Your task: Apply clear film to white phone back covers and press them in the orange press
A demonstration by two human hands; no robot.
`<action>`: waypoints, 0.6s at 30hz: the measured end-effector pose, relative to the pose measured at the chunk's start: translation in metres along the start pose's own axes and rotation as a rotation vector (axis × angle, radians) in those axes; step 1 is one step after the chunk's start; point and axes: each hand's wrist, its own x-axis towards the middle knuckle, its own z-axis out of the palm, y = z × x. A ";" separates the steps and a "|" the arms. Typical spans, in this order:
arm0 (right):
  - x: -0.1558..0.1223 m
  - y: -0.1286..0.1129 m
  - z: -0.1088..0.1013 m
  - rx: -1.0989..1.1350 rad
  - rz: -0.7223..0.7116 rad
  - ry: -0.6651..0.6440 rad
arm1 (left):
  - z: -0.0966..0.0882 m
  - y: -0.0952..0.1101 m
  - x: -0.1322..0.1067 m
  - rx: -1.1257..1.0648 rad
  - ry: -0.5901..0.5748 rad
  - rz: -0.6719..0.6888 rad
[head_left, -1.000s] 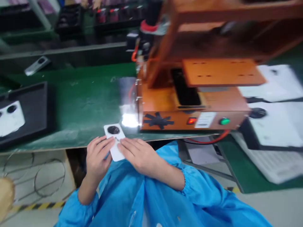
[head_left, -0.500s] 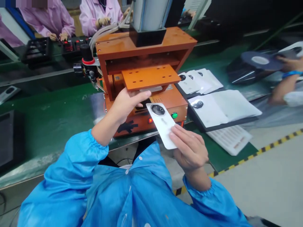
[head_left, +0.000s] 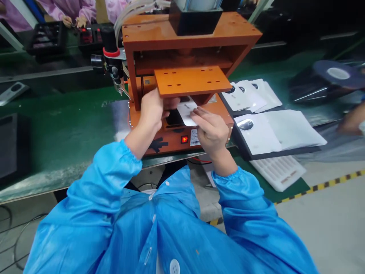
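Observation:
A white phone back cover [head_left: 187,116] slants into the gap under the orange upper plate [head_left: 192,82] of a press. My right hand [head_left: 212,127] is closed on its near right edge, fingers on top. The cover's far end, with the camera ring, is hidden by the plate. Beside the cover, my left hand [head_left: 154,110] reaches beneath the plate's left side. Its fingers are curled, partly in shadow, and what they hold, if anything, cannot be made out. Below both hands lies a black bed [head_left: 173,118] on the press base.
White phone back covers lie on a black tray [head_left: 258,155] to the right, with more covers [head_left: 242,101] behind. A white slotted tray [head_left: 281,173] sits below. A pressure regulator [head_left: 111,57] stands left of the press; a red switch [head_left: 184,139] glows in front. Co-workers in pink sit across.
My right hand has carried the cover forward and up from in front of the press to under the plate. My left hand's fingers have curled in. The view has shifted a little.

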 end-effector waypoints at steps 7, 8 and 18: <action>0.031 0.004 0.021 0.060 -0.031 -0.155 | -0.089 -0.026 -0.162 -0.068 -0.020 -0.149; 0.034 0.005 0.020 0.078 -0.020 -0.202 | -0.103 -0.033 -0.178 -0.068 -0.036 -0.188; 0.073 0.019 -0.016 0.217 -0.051 -0.494 | -0.158 -0.085 -0.229 -0.086 -0.062 -0.334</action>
